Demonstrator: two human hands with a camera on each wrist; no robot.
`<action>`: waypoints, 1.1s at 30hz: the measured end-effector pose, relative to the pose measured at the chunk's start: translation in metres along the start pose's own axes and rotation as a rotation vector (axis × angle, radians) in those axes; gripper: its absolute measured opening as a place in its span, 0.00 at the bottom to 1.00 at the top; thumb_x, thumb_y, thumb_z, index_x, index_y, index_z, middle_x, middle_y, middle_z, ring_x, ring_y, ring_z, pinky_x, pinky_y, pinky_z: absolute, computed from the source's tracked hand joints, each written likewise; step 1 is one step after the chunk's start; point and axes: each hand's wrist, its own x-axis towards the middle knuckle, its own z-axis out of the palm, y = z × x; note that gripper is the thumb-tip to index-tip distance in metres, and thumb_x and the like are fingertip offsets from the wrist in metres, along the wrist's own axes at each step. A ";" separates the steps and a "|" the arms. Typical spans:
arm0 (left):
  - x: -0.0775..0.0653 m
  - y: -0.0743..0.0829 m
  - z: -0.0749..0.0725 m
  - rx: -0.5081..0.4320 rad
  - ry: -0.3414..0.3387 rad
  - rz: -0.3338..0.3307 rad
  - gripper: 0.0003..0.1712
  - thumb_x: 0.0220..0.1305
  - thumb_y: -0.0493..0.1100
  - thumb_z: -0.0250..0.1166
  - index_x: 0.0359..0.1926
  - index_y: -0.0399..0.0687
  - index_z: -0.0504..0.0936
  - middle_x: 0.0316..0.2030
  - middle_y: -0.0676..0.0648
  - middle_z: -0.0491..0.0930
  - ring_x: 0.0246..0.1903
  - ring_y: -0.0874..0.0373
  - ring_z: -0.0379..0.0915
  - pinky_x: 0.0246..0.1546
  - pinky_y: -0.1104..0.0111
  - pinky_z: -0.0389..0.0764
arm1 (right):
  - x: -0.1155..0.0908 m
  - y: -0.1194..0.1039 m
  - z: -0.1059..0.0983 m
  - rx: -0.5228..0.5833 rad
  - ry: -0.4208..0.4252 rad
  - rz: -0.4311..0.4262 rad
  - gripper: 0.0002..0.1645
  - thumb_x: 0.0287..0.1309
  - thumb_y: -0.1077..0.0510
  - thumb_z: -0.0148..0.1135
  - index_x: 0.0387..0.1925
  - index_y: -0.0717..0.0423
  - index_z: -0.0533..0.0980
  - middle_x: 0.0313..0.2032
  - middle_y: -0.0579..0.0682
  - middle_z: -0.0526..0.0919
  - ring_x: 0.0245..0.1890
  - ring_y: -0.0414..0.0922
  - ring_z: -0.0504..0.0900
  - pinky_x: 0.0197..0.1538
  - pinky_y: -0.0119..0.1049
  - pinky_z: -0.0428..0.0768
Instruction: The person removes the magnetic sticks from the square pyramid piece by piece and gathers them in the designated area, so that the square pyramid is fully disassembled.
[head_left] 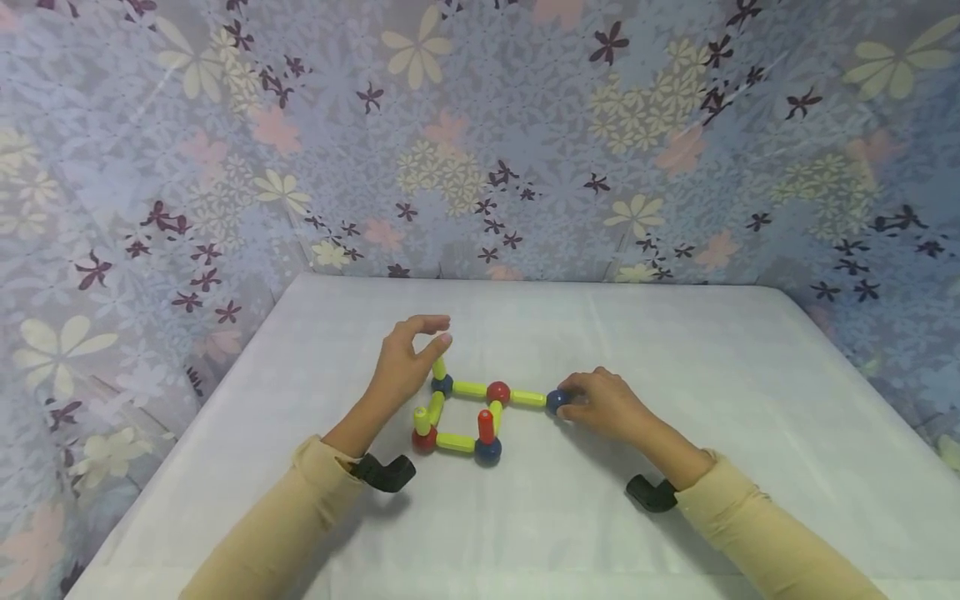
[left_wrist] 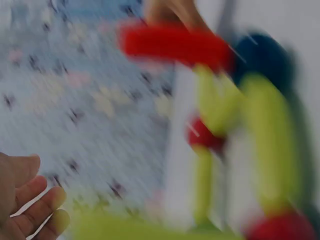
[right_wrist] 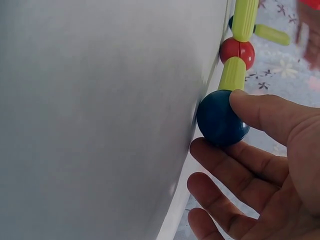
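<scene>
Toy: a ball-and-stick building toy (head_left: 496, 414) sits on the white table (head_left: 660, 350), near the middle, a bit closer to the left edge than the right edge.
Square part: four yellow-green sticks (head_left: 455, 442) join four shiny balls: a front left red ball (head_left: 423, 440), a front right blue ball (head_left: 487, 451), a back right red ball (head_left: 498, 392) and a back left blue ball (head_left: 442, 385).
Sticks that point up: a red stick (head_left: 486, 427) on the front right blue ball, a short yellow-green stick (head_left: 422, 420) on the front left red ball, and a back upright stick (head_left: 439, 367), also yellow-green, on the back left blue ball.
Side arm: a side stick (head_left: 528, 399) goes from the back right red ball toward the table's right edge, with an end blue ball (right_wrist: 217, 117) on its tip.
Right hand: the right hand (head_left: 603, 404) pinches the end blue ball between thumb and fingers; the square part is to their left.
Left hand: the left hand (head_left: 405, 358) has its thumb and fingers apart; the back upright stick is just below the thumb, and I can't tell if they touch.
Behind: a flowery cloth (head_left: 480, 125) past the table's far edge.
</scene>
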 end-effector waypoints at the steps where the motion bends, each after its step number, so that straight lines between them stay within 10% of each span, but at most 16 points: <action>1: 0.001 0.010 0.001 -0.018 0.007 0.035 0.18 0.65 0.49 0.59 0.55 0.52 0.76 0.53 0.49 0.78 0.57 0.53 0.68 0.60 0.50 0.65 | 0.000 -0.001 0.000 0.002 0.000 0.001 0.23 0.51 0.50 0.68 0.48 0.55 0.79 0.41 0.50 0.83 0.42 0.47 0.74 0.41 0.39 0.68; 9: 0.002 0.054 0.042 -0.095 -0.065 0.126 0.17 0.65 0.45 0.59 0.54 0.51 0.77 0.52 0.49 0.79 0.55 0.53 0.68 0.60 0.50 0.63 | 0.001 -0.004 0.005 0.007 -0.010 0.012 0.23 0.50 0.50 0.68 0.47 0.55 0.79 0.42 0.49 0.83 0.41 0.45 0.73 0.41 0.39 0.69; 25: 0.006 0.011 0.084 -0.013 -0.258 -0.192 0.15 0.62 0.45 0.62 0.50 0.53 0.82 0.47 0.49 0.83 0.52 0.52 0.75 0.57 0.54 0.69 | 0.001 -0.001 0.003 0.022 0.001 -0.009 0.22 0.51 0.50 0.67 0.48 0.54 0.79 0.44 0.49 0.85 0.42 0.45 0.74 0.44 0.41 0.71; 33: 0.008 0.009 0.090 0.208 -0.417 -0.150 0.15 0.57 0.48 0.67 0.47 0.55 0.84 0.43 0.53 0.85 0.47 0.56 0.77 0.57 0.54 0.64 | 0.002 0.002 0.001 0.054 0.007 -0.049 0.23 0.52 0.51 0.68 0.49 0.54 0.78 0.45 0.50 0.84 0.44 0.46 0.75 0.45 0.43 0.73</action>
